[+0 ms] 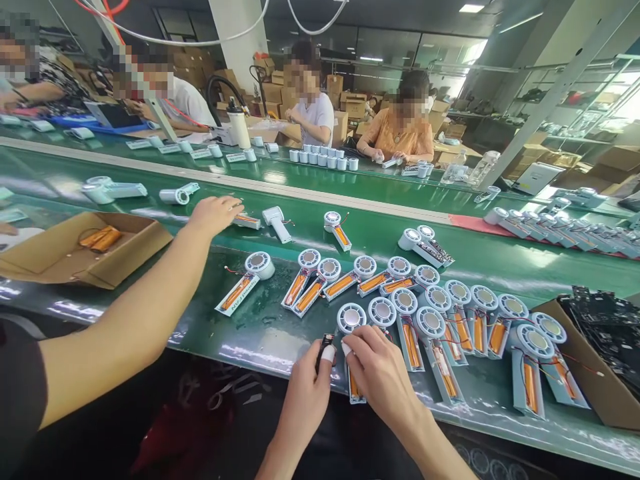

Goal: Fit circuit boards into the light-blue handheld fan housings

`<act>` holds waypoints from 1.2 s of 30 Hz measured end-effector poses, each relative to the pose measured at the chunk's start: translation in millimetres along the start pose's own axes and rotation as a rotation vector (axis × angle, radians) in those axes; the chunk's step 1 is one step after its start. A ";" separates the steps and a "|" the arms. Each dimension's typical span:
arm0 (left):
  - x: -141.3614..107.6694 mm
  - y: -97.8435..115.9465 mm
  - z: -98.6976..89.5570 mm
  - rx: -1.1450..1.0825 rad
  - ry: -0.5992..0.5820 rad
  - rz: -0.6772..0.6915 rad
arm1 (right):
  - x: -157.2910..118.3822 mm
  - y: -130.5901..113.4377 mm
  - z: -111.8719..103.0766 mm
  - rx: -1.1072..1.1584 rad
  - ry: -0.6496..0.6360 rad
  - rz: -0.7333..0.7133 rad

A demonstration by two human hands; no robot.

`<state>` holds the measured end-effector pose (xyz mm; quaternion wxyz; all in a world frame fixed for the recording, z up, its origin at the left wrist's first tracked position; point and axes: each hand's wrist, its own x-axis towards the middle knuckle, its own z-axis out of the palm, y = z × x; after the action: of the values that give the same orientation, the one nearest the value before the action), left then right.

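1. Along the table's point(200, 327) near edge, a fan point(351, 319) lies partly hidden by the right hand point(383, 367), round end toward the far edge, long axis down its handle point(357, 401).
2. Left hand point(307, 380): thumb and fingers clamped on a small black part point(326, 344), pointing away from that edge — likely light, stiff, best held by its sides.
3. Right: thumb and forefinger close together; cannot tell if they pinch anything.
4. Fan: probably light, with a stiff, slick shell — take the handle's sides.

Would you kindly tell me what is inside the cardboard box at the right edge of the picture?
A jumbled heap of black pieces shows inside the cardboard box. The heap covers the box's floor, so anything underneath cannot be seen.
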<state>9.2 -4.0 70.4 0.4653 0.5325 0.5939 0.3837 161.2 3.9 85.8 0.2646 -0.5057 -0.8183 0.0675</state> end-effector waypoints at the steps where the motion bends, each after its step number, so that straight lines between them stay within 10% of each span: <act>1: -0.9 -0.1 -0.1 0.033 0.008 0.020 | 1.0 -0.5 0.5 -0.003 0.005 0.005; 22: -8.1 -13.0 3.5 0.403 0.036 0.274 | 4.0 -12.1 1.9 -0.078 -0.086 0.077; 36: 7.5 5.0 -33.5 0.389 -0.312 0.333 | 9.9 15.0 -17.8 0.243 -0.268 -0.020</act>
<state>-21.6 5.5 83.2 0.3711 0.7541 0.4820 0.2474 178.5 16.9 98.9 0.2132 -0.4486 -0.8369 0.2301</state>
